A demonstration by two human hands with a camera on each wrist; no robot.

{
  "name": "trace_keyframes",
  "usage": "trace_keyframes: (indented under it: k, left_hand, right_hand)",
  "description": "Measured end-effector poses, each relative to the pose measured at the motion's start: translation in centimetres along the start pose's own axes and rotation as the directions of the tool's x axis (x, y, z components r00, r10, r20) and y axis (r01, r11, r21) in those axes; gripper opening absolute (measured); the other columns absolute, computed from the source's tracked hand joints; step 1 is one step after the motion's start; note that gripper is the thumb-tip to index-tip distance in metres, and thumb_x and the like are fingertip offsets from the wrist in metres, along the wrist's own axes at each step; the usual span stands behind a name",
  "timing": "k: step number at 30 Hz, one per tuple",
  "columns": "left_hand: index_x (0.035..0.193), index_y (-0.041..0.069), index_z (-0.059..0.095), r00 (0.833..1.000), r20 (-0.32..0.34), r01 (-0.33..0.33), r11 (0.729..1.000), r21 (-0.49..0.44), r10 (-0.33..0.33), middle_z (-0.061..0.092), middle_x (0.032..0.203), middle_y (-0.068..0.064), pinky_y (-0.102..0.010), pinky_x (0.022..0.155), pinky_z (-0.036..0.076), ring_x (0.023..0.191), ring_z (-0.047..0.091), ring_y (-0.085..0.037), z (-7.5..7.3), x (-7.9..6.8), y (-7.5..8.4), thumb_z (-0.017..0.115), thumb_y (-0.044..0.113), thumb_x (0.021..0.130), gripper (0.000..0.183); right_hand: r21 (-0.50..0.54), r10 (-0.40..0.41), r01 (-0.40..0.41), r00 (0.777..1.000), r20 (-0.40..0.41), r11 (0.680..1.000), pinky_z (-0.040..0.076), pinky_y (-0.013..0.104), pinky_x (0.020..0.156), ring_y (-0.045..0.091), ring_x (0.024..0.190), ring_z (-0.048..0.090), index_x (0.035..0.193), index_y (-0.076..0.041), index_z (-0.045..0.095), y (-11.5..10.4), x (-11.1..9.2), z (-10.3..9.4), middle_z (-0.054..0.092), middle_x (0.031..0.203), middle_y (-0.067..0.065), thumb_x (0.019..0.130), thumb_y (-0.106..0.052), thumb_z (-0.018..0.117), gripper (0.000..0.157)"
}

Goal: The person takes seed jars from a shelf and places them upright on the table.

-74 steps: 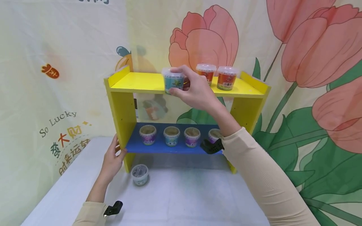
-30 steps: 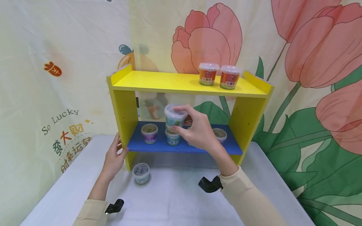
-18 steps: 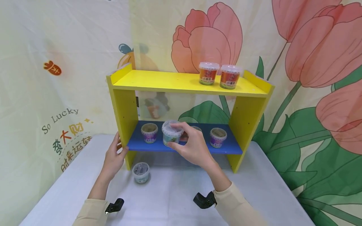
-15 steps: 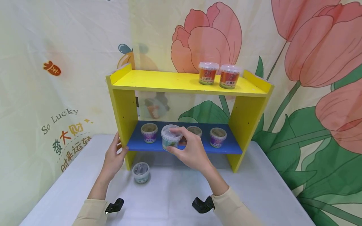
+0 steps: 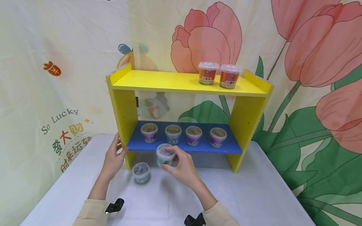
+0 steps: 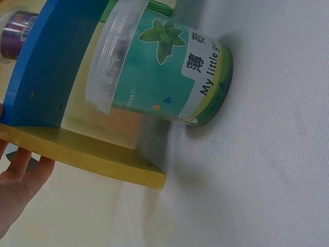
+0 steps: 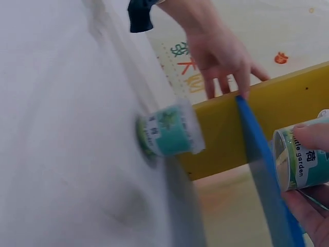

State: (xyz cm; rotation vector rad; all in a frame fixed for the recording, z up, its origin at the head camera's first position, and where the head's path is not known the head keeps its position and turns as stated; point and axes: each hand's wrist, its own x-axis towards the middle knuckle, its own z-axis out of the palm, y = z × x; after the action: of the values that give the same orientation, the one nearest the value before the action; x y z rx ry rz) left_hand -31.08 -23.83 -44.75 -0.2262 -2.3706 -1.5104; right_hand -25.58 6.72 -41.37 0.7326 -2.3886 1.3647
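My right hand (image 5: 183, 169) pinches a teal lidded plastic cup (image 5: 163, 160) between thumb and fingers, in front of the blue lower board. The right wrist view shows "little garden" lettering on this held cup (image 7: 307, 164). My left hand (image 5: 111, 160) grips the left side panel of the yellow and blue shelf (image 5: 120, 125), thumb at the front edge and fingers on the outside. A second teal cup (image 5: 141, 176) stands upright on the white table near the shelf's left foot. Up close in the left wrist view, that table cup (image 6: 159, 67) has a mint-leaf label.
Along the blue board (image 5: 158, 147) stand several cups, among them a purple cup (image 5: 149, 135) at left and another purple cup (image 5: 217, 141) at right. Two red lidded cups, one a red cup (image 5: 208, 77), sit on the yellow top board (image 5: 158, 80). A printed curtain hangs behind.
My right hand has brought the teal cup from the yellow top board down past the blue board, toward me and slightly left. The left hand keeps its hold on the side panel.
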Motion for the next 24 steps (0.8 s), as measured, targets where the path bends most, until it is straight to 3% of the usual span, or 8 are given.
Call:
trace_keyframes:
  k: [9, 16, 21, 24]
  left_hand:
    - [0.169, 0.050, 0.007, 1.000, -0.002, -0.001, 1.000, -0.019, 0.001, 0.030, 0.171, -0.020, -0.074, 0.116, 0.037, 0.149, 0.037, -0.052, 0.1, 0.1, 0.1, 0.055, 0.026, 0.112, 0.078]
    - [0.170, 0.048, 0.005, 1.000, 0.005, 0.017, 1.000, -0.015, -0.017, 0.029, 0.171, -0.022, -0.072, 0.114, 0.042, 0.150, 0.036, -0.052, 0.2, 0.0, 0.3, 0.055, 0.026, 0.112, 0.079]
    - [0.170, 0.048, 0.005, 1.000, 0.001, 0.024, 1.000, -0.020, -0.024, 0.029, 0.171, -0.022, -0.072, 0.115, 0.041, 0.150, 0.036, -0.052, 0.2, -0.2, 0.3, 0.056, 0.028, 0.112, 0.079]
    - [0.170, 0.047, 0.006, 1.000, -0.004, 0.027, 0.999, -0.025, -0.028, 0.030, 0.171, -0.022, -0.072, 0.116, 0.039, 0.150, 0.036, -0.051, 0.1, -0.2, 0.2, 0.056, 0.028, 0.112, 0.078]
  right_hand:
    - [0.035, 0.099, -0.100, 0.995, 0.034, 0.994, 0.064, 0.035, 0.093, 0.016, 0.107, 0.069, 0.138, -0.023, 0.064, 2.1, -1.1, 3.1, 0.070, 0.133, 0.000, 0.088, -0.017, 0.090, 0.057]
    - [0.023, 0.147, -0.148, 0.987, 0.062, 0.989, 0.064, 0.043, 0.094, 0.012, 0.102, 0.066, 0.137, -0.022, 0.064, 3.7, -1.9, 4.9, 0.070, 0.130, 0.003, 0.087, -0.016, 0.090, 0.056]
    - [-0.014, 0.155, -0.155, 0.986, 0.059, 0.988, 0.062, 0.032, 0.085, 0.010, 0.094, 0.063, 0.135, -0.023, 0.064, 4.5, -2.1, 6.0, 0.071, 0.123, 0.002, 0.086, -0.015, 0.091, 0.056]
    - [-0.038, 0.144, -0.142, 0.988, 0.054, 0.989, 0.054, 0.024, 0.074, 0.012, 0.086, 0.060, 0.133, -0.022, 0.064, 5.0, -2.1, 6.6, 0.070, 0.113, 0.000, 0.086, -0.015, 0.091, 0.055]
